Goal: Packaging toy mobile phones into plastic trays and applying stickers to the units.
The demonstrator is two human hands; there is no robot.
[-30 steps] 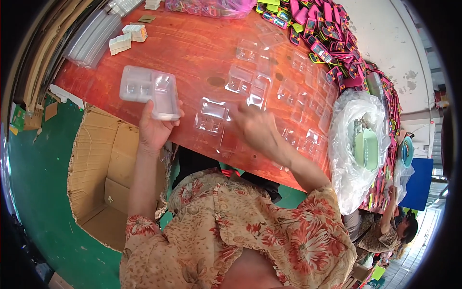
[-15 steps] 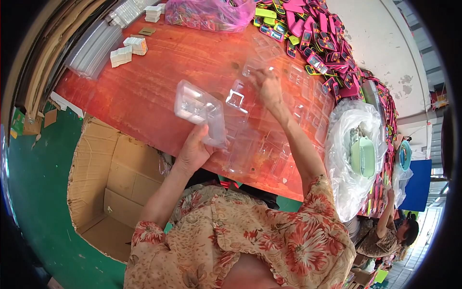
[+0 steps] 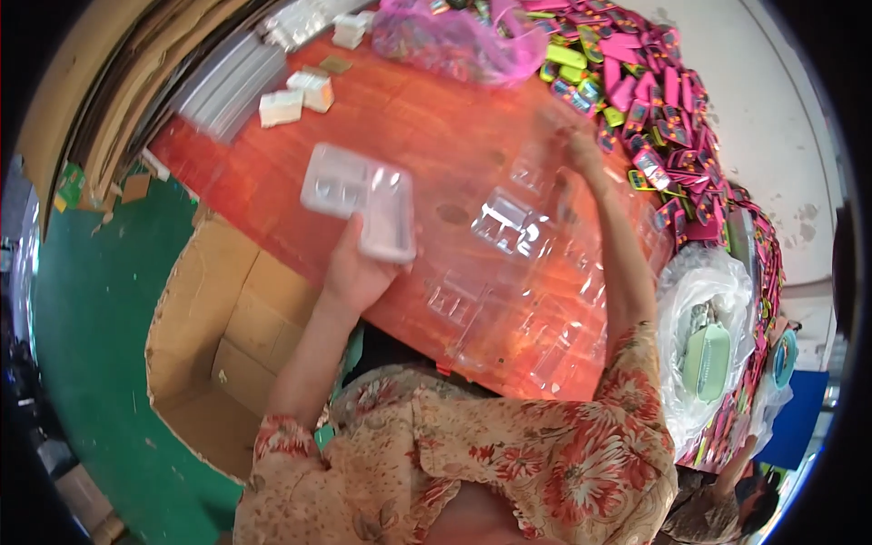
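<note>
A nested stack of clear plastic trays (image 3: 386,204) with moulded compartments rests in my left hand (image 3: 359,268), whose fingers grip its lower edge over the red table. Reaching far out to the right, my right hand (image 3: 574,150) is smeared by motion, so its fingers do not read clearly. Beneath and around it, several single clear trays (image 3: 510,222) lie spread on the tabletop. Close beyond that hand begins a heap of pink and lime toy phones (image 3: 649,136).
A pink plastic bag (image 3: 454,45) of small parts sits at the back, left of it white card stacks (image 3: 295,100) and stacked clear plastic (image 3: 232,86). An open cardboard box (image 3: 195,363) stands at lower left. A green basket (image 3: 708,361) in clear film and another person (image 3: 718,509) are right.
My right hand has moved outward to the right, toward the phone heap. My left hand keeps the tray stack, now turned flatter to view. The whole view has shifted somewhat.
</note>
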